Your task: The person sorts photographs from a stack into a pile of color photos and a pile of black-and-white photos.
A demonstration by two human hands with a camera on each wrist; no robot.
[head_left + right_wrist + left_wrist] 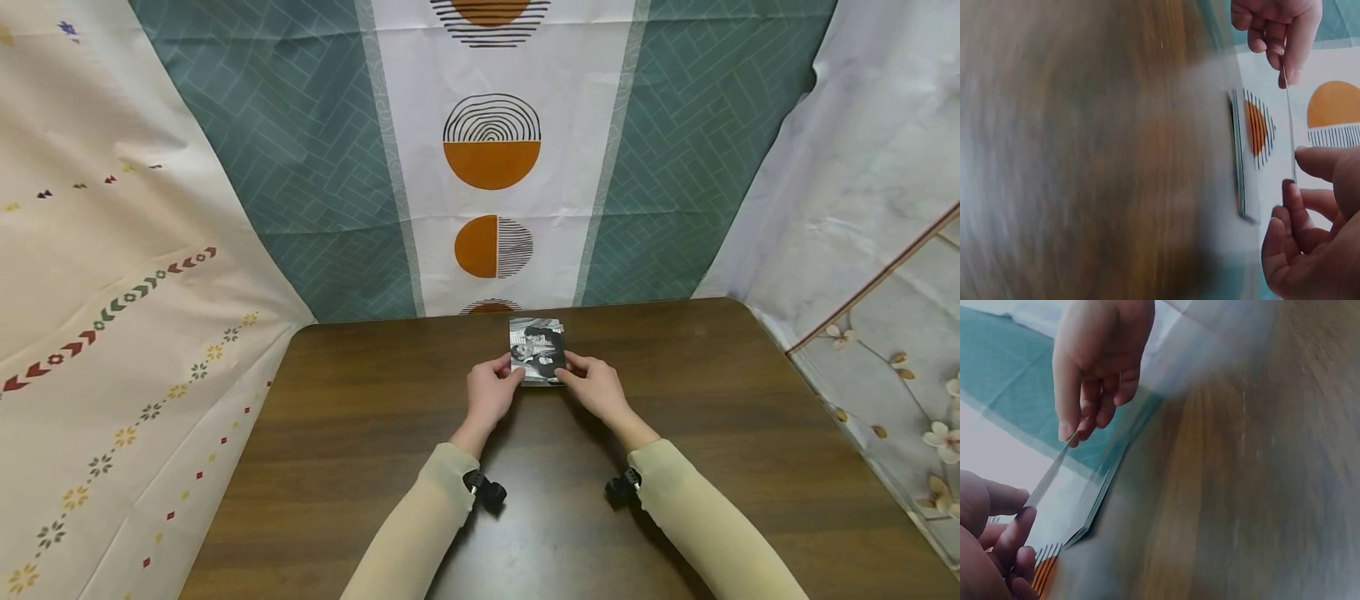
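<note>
At the far side of the table, both hands pinch a black-and-white photo print (537,350) by its opposite side edges. My left hand (491,390) has thumb and fingertips on the left edge, and my right hand (596,387) grips the right edge the same way. Edge-on, the print looks like a thin sheet (1050,474) in the left wrist view. Apart from it, a thin stack of flat cards or prints (1239,156) lies on the tabletop, seen from its side in the right wrist view. In the head view the held print covers most of that stack.
The brown wooden table (360,500) has a far edge close beyond the print. A patterned green and white cloth (315,167) hangs behind it, with pale cloths at the left and right. Each wrist wears a small black camera (491,493).
</note>
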